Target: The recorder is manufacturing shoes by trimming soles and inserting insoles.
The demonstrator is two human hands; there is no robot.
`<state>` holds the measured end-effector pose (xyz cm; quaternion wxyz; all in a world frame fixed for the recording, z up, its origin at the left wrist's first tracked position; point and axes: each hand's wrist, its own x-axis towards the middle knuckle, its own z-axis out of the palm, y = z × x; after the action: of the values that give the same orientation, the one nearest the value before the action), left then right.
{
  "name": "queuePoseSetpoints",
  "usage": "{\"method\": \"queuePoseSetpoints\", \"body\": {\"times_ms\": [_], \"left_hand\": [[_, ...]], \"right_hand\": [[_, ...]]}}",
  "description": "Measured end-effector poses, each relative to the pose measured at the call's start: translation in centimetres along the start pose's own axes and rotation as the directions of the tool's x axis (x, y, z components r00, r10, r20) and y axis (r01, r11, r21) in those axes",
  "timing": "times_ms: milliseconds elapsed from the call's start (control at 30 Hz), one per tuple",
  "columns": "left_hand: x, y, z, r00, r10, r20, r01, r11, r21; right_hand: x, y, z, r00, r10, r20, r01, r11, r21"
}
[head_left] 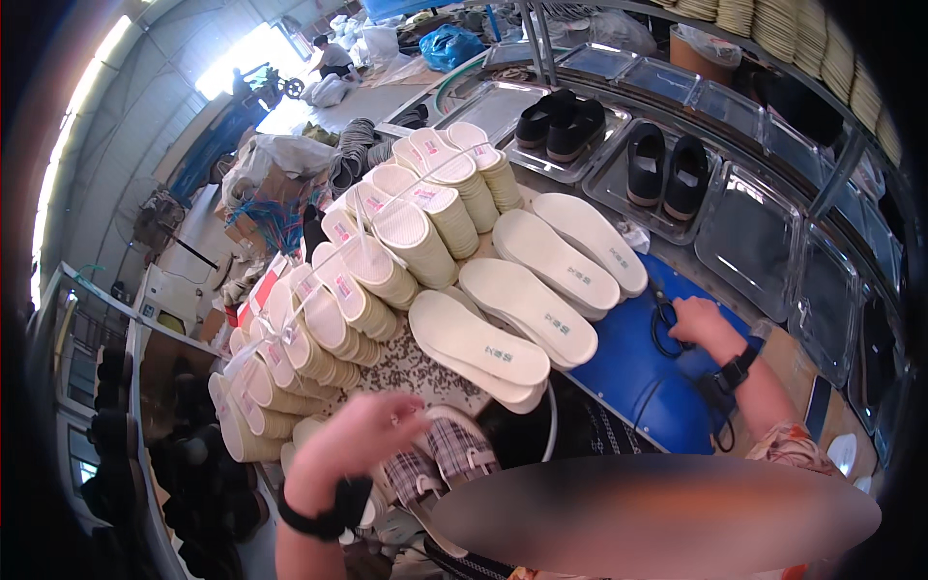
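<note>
My right hand point(704, 325) is on the blue surface point(633, 362) at the right, its fingers closed at the black handles of a pair of scissors point(663, 323). My left hand point(372, 433) hovers over a pair of plaid shoes point(454, 447) close to my body. Its fingers are loosely bent and slightly blurred, with nothing visible in them. Between the hands, cream insoles point(503, 343) with small green print lie in overlapping pairs. Behind and left of them stand bundled stacks of cream insoles point(416, 227), tied with clear strips.
Metal trays point(749, 227) run along a curved rack at the right; two hold pairs of black shoes point(667, 172). More insole stacks point(773, 39) fill the upper right shelf. Dark shoes point(208, 493) hang on a rack at the lower left. A person point(333, 58) sits far back.
</note>
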<state>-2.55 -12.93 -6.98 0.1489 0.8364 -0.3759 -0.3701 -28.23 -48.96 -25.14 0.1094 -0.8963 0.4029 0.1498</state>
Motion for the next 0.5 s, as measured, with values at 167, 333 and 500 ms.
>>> {"method": "queuePoseSetpoints", "body": {"times_ms": [167, 333, 500], "left_hand": [[15.2, 2.0, -5.3, 0.881, 0.323, -0.347, -0.263, 0.942, 0.209], [26.4, 4.3, -6.8, 0.658, 0.509, -0.555, -0.137, 0.805, 0.577], [29.7, 3.9, -6.9, 0.792, 0.287, -0.538, 0.127, 0.785, 0.606]], "right_hand": [[4.9, -5.0, -9.7, 0.873, -0.483, 0.068, 0.465, 0.866, 0.186], [18.7, -16.8, -16.3, 0.554, -0.768, -0.321, 0.805, 0.593, -0.031], [26.4, -24.0, -16.2, 0.460, -0.826, -0.326, 0.814, 0.539, -0.218]]}}
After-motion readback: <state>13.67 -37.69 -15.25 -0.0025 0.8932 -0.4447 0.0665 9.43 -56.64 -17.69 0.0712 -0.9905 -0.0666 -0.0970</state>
